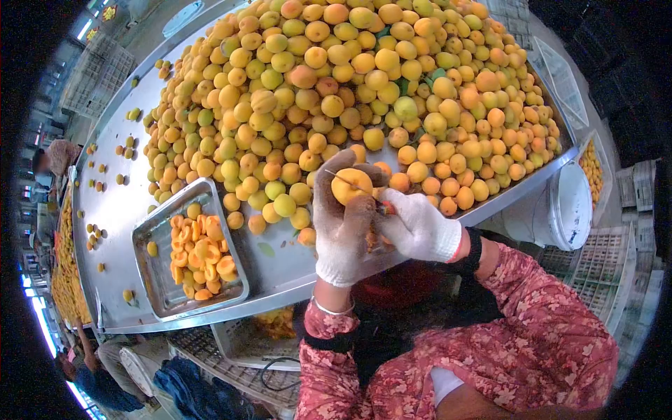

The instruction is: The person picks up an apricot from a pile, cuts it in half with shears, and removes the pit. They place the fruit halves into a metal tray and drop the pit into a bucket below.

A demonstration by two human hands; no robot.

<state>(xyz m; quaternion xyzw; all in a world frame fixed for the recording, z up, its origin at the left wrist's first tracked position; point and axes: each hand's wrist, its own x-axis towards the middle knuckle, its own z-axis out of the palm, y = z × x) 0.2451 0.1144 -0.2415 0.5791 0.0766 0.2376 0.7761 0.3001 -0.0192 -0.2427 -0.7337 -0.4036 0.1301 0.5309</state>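
My left hand (pixel 341 227), in a white glove with brown-stained fingers, grips a whole-looking apricot (pixel 351 186) above the table's front edge. In my gloved right hand (pixel 414 224) is a small knife with a red handle (pixel 386 208). Its thin blade lies across the apricot, touching it; whether it has cut in is hard to make out. Right behind my hands rises a big heap of apricots (pixel 280 105). To the left, a metal tray (pixel 157 280) holds several halved apricots (pixel 199 255) and a few whole ones.
A raised rim edges the steel table (pixel 112 238), where loose apricots lie scattered at the left. A white bucket (pixel 570 206) stands off the right edge, near plastic crates (pixel 595 269). Below the front edge sits another crate (pixel 238 343). Other people are at the far left.
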